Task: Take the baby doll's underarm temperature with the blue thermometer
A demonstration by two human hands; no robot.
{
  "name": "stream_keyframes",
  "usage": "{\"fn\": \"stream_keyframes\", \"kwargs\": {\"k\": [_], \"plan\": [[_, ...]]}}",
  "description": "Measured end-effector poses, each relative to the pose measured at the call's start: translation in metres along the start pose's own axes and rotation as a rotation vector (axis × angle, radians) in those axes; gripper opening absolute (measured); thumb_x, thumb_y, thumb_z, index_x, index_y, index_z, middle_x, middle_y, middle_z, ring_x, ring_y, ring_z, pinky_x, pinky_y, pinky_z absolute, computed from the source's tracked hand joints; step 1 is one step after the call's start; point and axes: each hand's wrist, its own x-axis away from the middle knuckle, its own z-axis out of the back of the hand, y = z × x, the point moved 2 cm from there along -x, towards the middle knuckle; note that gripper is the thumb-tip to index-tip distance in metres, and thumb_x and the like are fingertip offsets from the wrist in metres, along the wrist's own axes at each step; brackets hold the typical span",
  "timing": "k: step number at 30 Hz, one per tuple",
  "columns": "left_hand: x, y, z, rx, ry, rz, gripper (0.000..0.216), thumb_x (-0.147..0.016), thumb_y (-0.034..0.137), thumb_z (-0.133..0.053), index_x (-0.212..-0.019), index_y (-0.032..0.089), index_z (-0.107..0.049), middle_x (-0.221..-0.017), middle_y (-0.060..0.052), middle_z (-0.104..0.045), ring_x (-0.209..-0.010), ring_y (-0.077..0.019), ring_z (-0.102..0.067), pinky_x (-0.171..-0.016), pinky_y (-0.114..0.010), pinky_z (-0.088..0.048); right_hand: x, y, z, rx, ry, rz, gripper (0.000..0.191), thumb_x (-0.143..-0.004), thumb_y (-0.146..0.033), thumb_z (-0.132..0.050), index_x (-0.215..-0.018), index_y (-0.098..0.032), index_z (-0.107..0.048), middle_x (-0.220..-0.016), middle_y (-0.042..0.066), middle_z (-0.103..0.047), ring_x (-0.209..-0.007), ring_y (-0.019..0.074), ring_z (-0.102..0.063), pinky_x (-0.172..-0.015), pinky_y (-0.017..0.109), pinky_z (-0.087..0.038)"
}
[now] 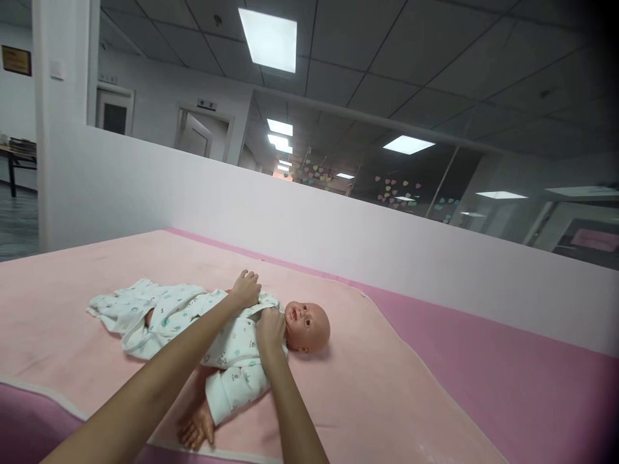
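This looks like an office-type institutional interior. High above the left hand [246,290] and right hand [271,327] is a gridded tile ceiling [358,38] with flat light panels [271,40]. Beyond them, over a white half-wall [290,212], heart stickers [387,182] dot glass panes [430,173]; to their far left, a sign [207,104] tops a door [195,135]. The baby doll [309,327] beneath the hands suggests a childcare training room.

Forearms [159,380] extended, hands [271,327] close, fingers [249,276] curled

Smooth, slightly glossy plastic doll's head [313,327], matt cloth garment [235,341], matt cloth sheet [382,386].
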Motion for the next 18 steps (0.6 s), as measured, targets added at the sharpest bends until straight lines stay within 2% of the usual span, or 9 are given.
{"fn": "stream_keyframes", "kwargs": {"k": [2,4,7,9,12,15,18], "plan": [[0.001,0.004,0.01,-0.035,-0.014,0.004,0.023,-0.064,0.021,-0.057,-0.085,0.015,-0.063,-0.107,-0.015,-0.056,-0.109,-0.0316,-0.045,-0.096,-0.043,-0.025,-0.002,0.0,0.002,-0.003,-0.026,-0.005,0.03,-0.078,0.002,-0.041,-0.078,-0.012,-0.067,-0.078,0.014,-0.067,-0.072,0.0201,-0.064,-0.057,0.024,-0.042],[0.005,0.009,0.016,-0.047,-0.043,0.02,0.024,-0.066,0.025,-0.055,-0.088,0.017,-0.06,-0.1,-0.011,-0.059,-0.097,-0.0277,-0.054,-0.085,-0.039,-0.037,-0.004,-0.001,0.004,-0.005,-0.05,-0.014,0.03,-0.079,0.002,-0.039,-0.077,-0.011,-0.066,-0.078,0.014,-0.066,-0.072,0.0198,-0.064,-0.057,0.024,-0.042],[0.022,0.017,0.018,-0.048,-0.054,0.054,0.03,-0.072,0.034,-0.051,-0.097,0.018,-0.054,-0.093,-0.009,-0.062,-0.085,-0.0252,-0.058,-0.073,-0.035,-0.041,-0.007,-0.002,0.006,-0.012,-0.07,-0.031,0.029,-0.08,0.001,-0.039,-0.077,-0.01,-0.066,-0.078,0.015,-0.066,-0.072,0.0199,-0.063,-0.058,0.024,-0.042],[0.038,0.021,0.017,-0.051,-0.022,0.082,0.034,-0.076,0.039,-0.046,-0.101,0.016,-0.051,-0.094,-0.01,-0.062,-0.086,-0.0267,-0.058,-0.075,-0.037,-0.04,-0.007,-0.002,0.009,-0.023,-0.073,-0.045,0.026,-0.08,-0.001,-0.042,-0.076,-0.01,-0.066,-0.077,0.015,-0.066,-0.07,0.0195,-0.063,-0.058,0.024,-0.041],[0.058,0.023,0.015,-0.033,0.057,0.095,0.04,-0.079,0.045,-0.042,-0.106,0.016,-0.048,-0.104,-0.011,-0.059,-0.1,-0.0278,-0.052,-0.085,-0.04,-0.035,-0.004,0.003,0.016,-0.046,-0.059,-0.062,0.021,-0.08,-0.006,-0.047,-0.073,-0.012,-0.066,-0.073,0.013,-0.065,-0.065,0.0179,-0.061,-0.057,0.024,-0.039],[0.066,0.02,0.012,0.059,0.132,0.096,0.048,-0.077,0.053,-0.043,-0.109,0.018,-0.048,-0.108,-0.01,-0.058,-0.103,-0.0272,-0.05,-0.089,-0.039,-0.032,0.001,0.019,0.032,-0.065,-0.034,-0.073,0.025,-0.082,-0.012,-0.044,-0.07,-0.014,-0.066,-0.069,0.011,-0.065,-0.061,0.0165,-0.059,-0.056,0.024,-0.037],[0.065,0.016,0.009,0.116,0.164,0.115,0.057,-0.07,0.06,-0.05,-0.11,0.019,-0.049,-0.109,-0.009,-0.058,-0.103,-0.0285,-0.049,-0.089,-0.04,-0.031,0.0,0.048,0.053,-0.152,0.159,-0.083,0.034,-0.088,-0.02,-0.034,-0.079,-0.017,-0.066,-0.076,0.009,-0.065,-0.067,0.0162,-0.058,-0.06,0.024,-0.037]]}}
